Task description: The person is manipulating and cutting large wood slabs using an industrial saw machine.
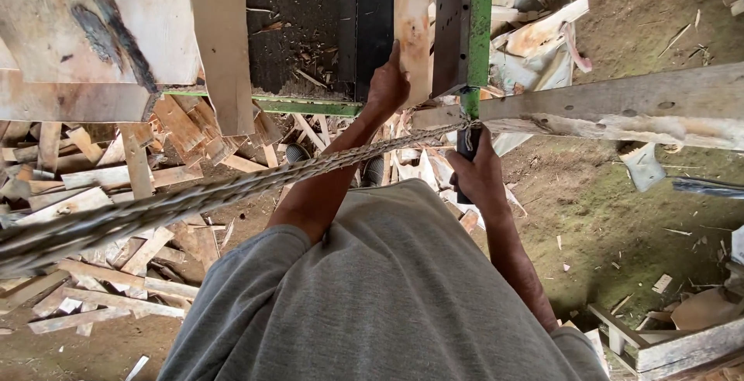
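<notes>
Left hand (387,82) pressed flat on pale plank (412,24). Right hand (477,172) wrapped tight around dark handle (465,142), near green frame (480,17).

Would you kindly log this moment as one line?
left hand: on pale wooden board | right hand: grips dark handle | green metal frame

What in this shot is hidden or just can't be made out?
- Head view: the dark object in the right hand is mostly covered by the fingers, so its kind is unclear.
- The left hand rests on a pale board; the top edge cuts the board off.
- The rope blurs and leaves the left edge.
- The person's grey shirt hides the ground beneath.
</notes>
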